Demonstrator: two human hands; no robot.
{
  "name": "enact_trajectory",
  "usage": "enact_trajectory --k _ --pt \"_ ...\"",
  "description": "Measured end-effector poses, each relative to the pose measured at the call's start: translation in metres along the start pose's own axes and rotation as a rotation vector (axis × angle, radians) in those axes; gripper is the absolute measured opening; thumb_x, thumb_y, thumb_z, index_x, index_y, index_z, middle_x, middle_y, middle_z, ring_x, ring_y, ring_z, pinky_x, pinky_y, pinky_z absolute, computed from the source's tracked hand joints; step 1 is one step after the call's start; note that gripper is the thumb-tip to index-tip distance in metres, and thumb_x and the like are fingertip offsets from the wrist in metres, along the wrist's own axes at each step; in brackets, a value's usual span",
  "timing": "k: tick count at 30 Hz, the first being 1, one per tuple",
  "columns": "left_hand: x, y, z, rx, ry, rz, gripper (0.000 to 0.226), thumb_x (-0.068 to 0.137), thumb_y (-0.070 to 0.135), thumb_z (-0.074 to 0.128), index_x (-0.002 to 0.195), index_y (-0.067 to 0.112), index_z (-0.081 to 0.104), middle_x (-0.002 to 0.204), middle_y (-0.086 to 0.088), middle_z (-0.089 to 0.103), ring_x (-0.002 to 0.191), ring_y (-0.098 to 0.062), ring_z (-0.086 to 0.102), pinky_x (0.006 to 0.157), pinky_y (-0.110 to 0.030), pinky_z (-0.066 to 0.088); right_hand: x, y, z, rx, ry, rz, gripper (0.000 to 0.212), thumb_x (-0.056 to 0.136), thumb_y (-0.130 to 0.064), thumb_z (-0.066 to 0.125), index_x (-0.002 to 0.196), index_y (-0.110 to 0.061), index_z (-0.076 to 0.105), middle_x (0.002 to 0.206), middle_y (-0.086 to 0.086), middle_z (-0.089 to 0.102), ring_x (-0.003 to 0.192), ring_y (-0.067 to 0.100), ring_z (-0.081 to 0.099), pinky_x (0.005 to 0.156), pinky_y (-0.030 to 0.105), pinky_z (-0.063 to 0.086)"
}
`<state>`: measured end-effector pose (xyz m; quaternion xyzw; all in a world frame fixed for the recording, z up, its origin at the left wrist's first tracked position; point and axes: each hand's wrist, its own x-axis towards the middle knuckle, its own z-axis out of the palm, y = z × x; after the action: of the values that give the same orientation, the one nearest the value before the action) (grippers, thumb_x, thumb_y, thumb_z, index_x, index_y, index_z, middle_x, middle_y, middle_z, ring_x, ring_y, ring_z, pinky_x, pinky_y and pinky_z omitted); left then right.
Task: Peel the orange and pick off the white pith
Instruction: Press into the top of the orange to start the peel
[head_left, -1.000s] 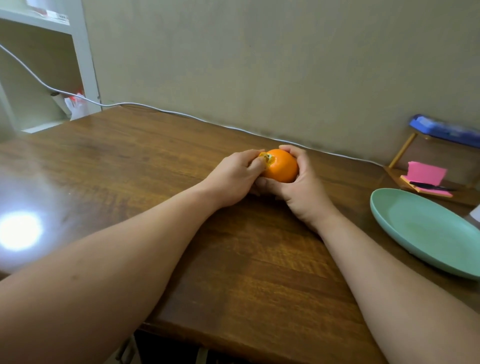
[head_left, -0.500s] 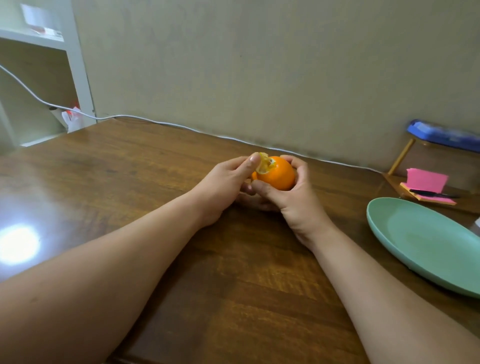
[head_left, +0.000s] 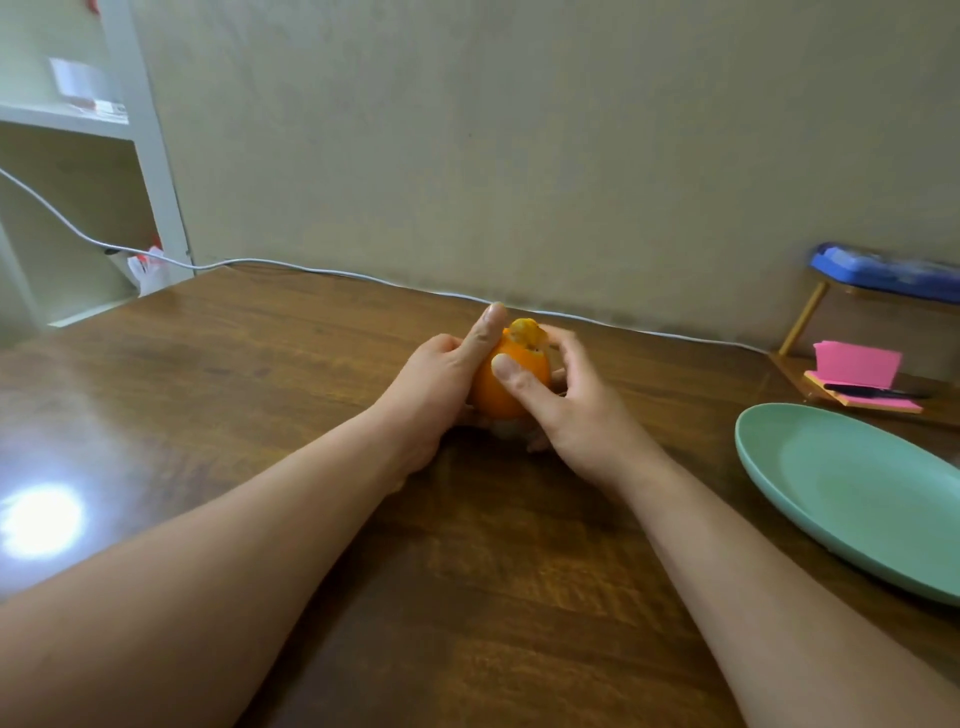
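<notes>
An orange (head_left: 497, 391) is held just above the brown wooden table (head_left: 467, 571), between both of my hands. My left hand (head_left: 441, 379) grips its left side, with the thumb lying up along the fruit. My right hand (head_left: 566, 400) holds the right side, its thumb pressed on the front of the peel. At the top of the orange a small flap of peel (head_left: 527, 332) stands up, pale inside, beside my right fingers. The underside of the fruit is hidden by my fingers.
A light green plate (head_left: 852, 493) lies on the table to the right. Behind it are pink sticky notes with a black pen (head_left: 862, 384) and a blue object on a small stand (head_left: 883, 273). A white cable (head_left: 363, 278) runs along the wall. White shelves stand at far left.
The orange has been turned so its torn top points upward, and the peel flap has lifted higher. My right thumb has moved onto the front of the fruit.
</notes>
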<state>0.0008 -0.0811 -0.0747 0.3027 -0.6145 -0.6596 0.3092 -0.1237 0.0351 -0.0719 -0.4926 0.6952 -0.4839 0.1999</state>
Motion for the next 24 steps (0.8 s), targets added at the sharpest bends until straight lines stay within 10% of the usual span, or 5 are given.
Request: enact_trajectory --k 5,12,18,24 --pt "-0.006 0.002 0.003 0.063 -0.074 0.045 0.056 0.090 0.085 0.048 0.118 0.040 0.067 0.123 -0.001 0.075 0.112 -0.024 0.074 0.100 -0.049 0.061 -0.001 -0.004 0.005 -0.022 0.109 0.069 0.074 0.081 -0.088 0.054 0.134 -0.037 0.046 0.117 -0.004 0.069 0.074 0.019 0.079 0.073 0.047 0.068" --pt "-0.010 0.007 0.004 0.006 -0.064 -0.054 0.031 0.104 0.067 0.050 0.121 0.042 0.058 0.130 -0.008 0.058 0.112 -0.034 0.070 0.081 -0.041 0.064 0.001 -0.004 -0.019 -0.190 0.065 0.024 0.047 0.106 -0.066 0.042 0.102 -0.023 0.062 0.092 0.005 0.075 0.077 0.024 0.077 0.069 0.047 0.067" --pt "-0.009 0.003 0.002 0.075 -0.085 -0.011 0.084 0.076 0.087 0.061 0.135 0.028 0.057 0.128 -0.008 0.070 0.109 -0.026 0.075 0.069 -0.032 0.059 0.000 -0.001 -0.024 -0.205 -0.042 -0.001 0.046 0.106 -0.066 0.042 0.096 -0.023 0.055 0.087 0.004 0.074 0.063 0.025 0.075 0.067 0.049 0.064" --pt "-0.013 0.007 0.002 0.059 -0.080 -0.010 0.087 0.069 0.085 0.065 0.133 0.026 0.057 0.125 -0.008 0.069 0.107 -0.027 0.075 0.070 -0.033 0.060 0.000 0.003 -0.022 -0.169 -0.080 -0.050 0.035 0.110 -0.056 0.046 0.097 -0.025 0.057 0.090 0.005 0.071 0.072 0.026 0.073 0.062 0.044 0.063"
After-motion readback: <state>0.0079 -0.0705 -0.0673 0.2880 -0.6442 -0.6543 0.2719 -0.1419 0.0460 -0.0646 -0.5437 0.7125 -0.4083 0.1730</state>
